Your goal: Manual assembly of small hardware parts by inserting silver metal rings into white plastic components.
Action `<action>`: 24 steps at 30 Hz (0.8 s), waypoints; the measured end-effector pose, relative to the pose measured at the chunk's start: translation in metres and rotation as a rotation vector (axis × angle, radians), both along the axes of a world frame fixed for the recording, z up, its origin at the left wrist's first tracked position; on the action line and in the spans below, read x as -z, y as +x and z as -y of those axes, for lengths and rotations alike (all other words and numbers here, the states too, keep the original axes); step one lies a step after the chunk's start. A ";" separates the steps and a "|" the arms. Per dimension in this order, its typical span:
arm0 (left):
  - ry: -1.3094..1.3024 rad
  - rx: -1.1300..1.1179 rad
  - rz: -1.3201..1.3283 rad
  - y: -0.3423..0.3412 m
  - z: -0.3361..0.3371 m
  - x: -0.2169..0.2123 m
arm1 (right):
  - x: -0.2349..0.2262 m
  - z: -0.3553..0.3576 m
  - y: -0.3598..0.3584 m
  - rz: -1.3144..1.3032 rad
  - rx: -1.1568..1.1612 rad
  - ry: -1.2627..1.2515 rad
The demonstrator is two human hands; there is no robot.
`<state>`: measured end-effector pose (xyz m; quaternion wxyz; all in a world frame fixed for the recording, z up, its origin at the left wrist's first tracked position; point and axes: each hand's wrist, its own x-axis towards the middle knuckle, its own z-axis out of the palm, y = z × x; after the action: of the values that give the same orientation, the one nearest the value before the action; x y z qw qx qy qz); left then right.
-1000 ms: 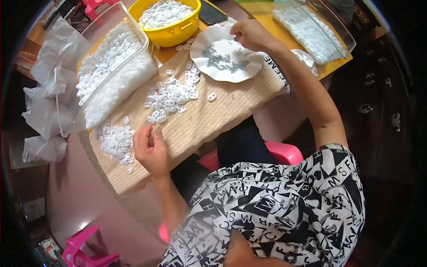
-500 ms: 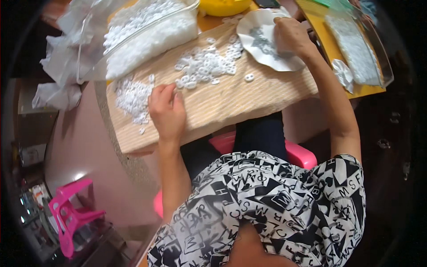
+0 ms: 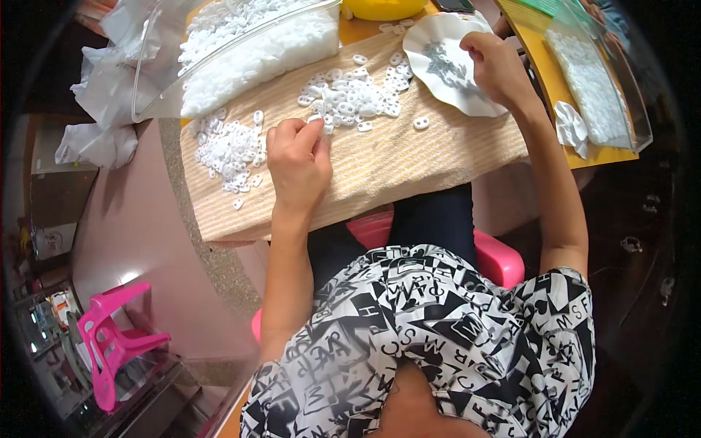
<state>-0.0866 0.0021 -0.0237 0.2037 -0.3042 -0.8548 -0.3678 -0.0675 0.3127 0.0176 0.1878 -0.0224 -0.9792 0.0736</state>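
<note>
My left hand [image 3: 299,160] is pinched on a small white two-holed plastic piece [image 3: 315,119], at the near edge of a loose pile of such pieces [image 3: 350,95]. Another pile of white pieces [image 3: 225,150] lies to its left, and a single piece [image 3: 421,123] sits apart on the right. Over a white dish with a wavy rim [image 3: 431,33] hangs my right hand [image 3: 500,69], its fingertips pressed together. Whatever it may hold is too small to make out. Tiny grey metallic-looking parts [image 3: 447,67] are heaped in the dish.
A striped cloth [image 3: 380,175] covers the work surface. Behind stands a clear bin [image 3: 263,69] full of white pieces, with a yellow bowl [image 3: 383,7] beside it. Another clear bin [image 3: 588,87] and crumpled white paper [image 3: 570,130] are at right. A pink stool [image 3: 109,343] stands lower left.
My left hand has moved right, from beside the left pile to the middle pile, and now pinches a white piece. My right hand stays over the dish, its fingers now drawn together.
</note>
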 end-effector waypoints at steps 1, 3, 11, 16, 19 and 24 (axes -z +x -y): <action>-0.024 -0.017 0.012 -0.001 0.002 0.004 | -0.008 0.013 0.009 -0.028 -0.016 -0.143; -0.042 -0.023 0.023 -0.004 0.002 0.007 | -0.018 0.030 0.027 -0.107 -0.060 -0.366; 0.015 -0.035 0.133 -0.010 0.000 -0.002 | -0.035 0.108 0.082 0.109 -0.140 -1.109; -0.034 -0.037 0.115 -0.034 -0.010 -0.002 | -0.023 0.148 0.094 0.284 -0.209 -1.324; -0.089 -0.037 0.154 -0.035 -0.010 -0.002 | -0.021 0.156 0.097 0.365 -0.136 -1.451; -0.014 0.075 0.033 -0.016 -0.016 -0.012 | 0.000 0.154 0.101 0.347 -0.034 -1.537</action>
<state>-0.1028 0.0184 -0.0114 0.1735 -0.3312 -0.8486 -0.3742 0.0331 0.1590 0.0173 -0.0370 -0.1420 -0.6693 0.7284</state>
